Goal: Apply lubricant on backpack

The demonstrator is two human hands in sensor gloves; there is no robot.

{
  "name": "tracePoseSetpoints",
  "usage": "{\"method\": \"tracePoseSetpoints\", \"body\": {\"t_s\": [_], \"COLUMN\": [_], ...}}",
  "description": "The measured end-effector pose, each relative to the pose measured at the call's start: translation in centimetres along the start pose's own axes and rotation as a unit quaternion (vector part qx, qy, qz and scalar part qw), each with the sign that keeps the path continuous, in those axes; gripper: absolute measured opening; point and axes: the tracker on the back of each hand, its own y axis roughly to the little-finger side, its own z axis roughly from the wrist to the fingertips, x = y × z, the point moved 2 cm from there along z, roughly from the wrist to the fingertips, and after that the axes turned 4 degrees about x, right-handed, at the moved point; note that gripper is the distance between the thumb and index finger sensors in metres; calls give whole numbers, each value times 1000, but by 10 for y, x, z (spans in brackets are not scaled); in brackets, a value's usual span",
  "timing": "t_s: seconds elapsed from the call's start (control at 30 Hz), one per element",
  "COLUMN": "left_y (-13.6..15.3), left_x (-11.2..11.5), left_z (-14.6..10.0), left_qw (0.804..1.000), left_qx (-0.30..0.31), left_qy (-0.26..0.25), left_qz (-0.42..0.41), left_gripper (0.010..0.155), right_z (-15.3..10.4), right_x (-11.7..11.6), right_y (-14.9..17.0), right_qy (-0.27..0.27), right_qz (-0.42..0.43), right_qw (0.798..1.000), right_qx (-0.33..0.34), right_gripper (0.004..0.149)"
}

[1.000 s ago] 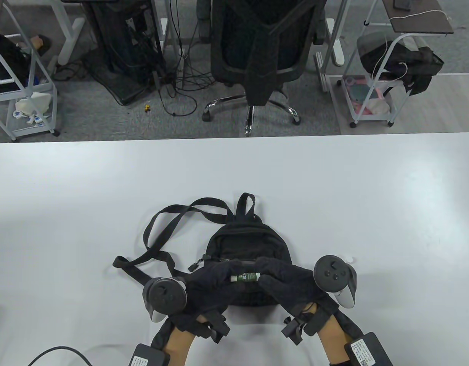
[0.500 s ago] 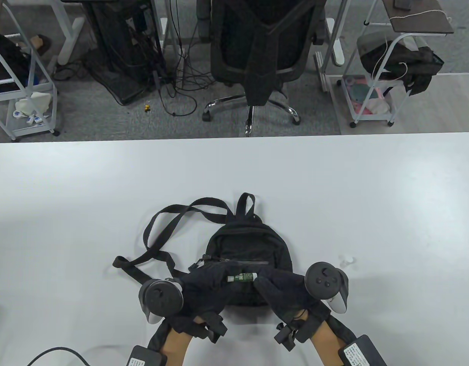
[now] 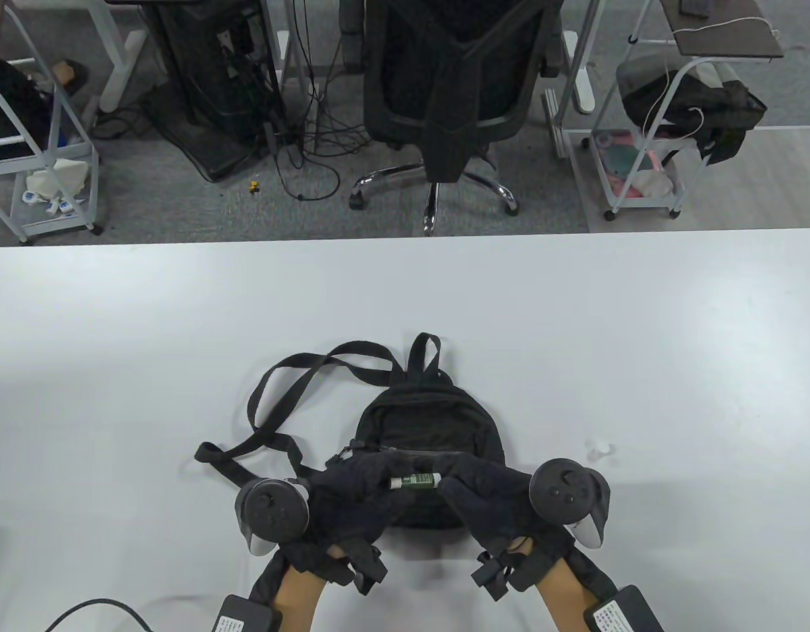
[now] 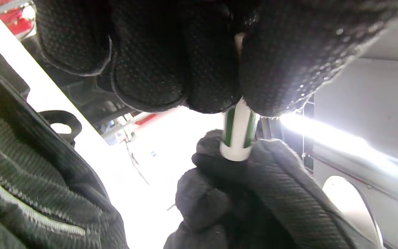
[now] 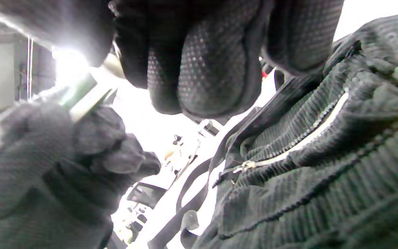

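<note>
Green-and-white lubricant stick (image 3: 415, 480) sits level between your two hands, just above the front of the black backpack (image 3: 428, 424) that lies flat on the desk (image 3: 115, 368). Your left hand (image 3: 362, 490) is curled round one end, your right hand (image 3: 481, 490) pinches the other; gripping both ends like this looks like you're set to pull or twist the cap off, though I can't tell which end is the cap. A small white bit (image 3: 600, 449) lies on the desk right of the pack, can't tell what it is. You hold the stick low over the pocket zipper (image 5: 288, 145), likely so it goes straight onto the teeth once opened. Straps (image 3: 280, 408) are splayed left, out of your way.
</note>
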Motion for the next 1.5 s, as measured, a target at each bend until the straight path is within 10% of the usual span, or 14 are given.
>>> {"method": "tracePoseSetpoints", "body": {"t_s": [0.43, 0.63, 0.87, 1.5], "left_y": [-5, 2, 8, 15], "left_x": [18, 6, 10, 0], "left_z": [2, 0, 3, 1], "left_qw": [998, 998, 999, 998], "left_qx": [-14, -28, -46, -57], "left_qy": [-6, -20, -12, -25], "left_qz": [-59, -48, -20, -13], "left_gripper": [55, 54, 55, 55], "right_z": [2, -1, -4, -19], "right_x": [4, 78, 109, 142], "right_y": [-8, -14, 44, 108], "right_qy": [-26, 57, 33, 62], "right_qz": [48, -101, -279, -327], "right_qw": [998, 993, 940, 861], "right_qx": [9, -33, -196, -385], "right_gripper": [44, 46, 48, 53]}}
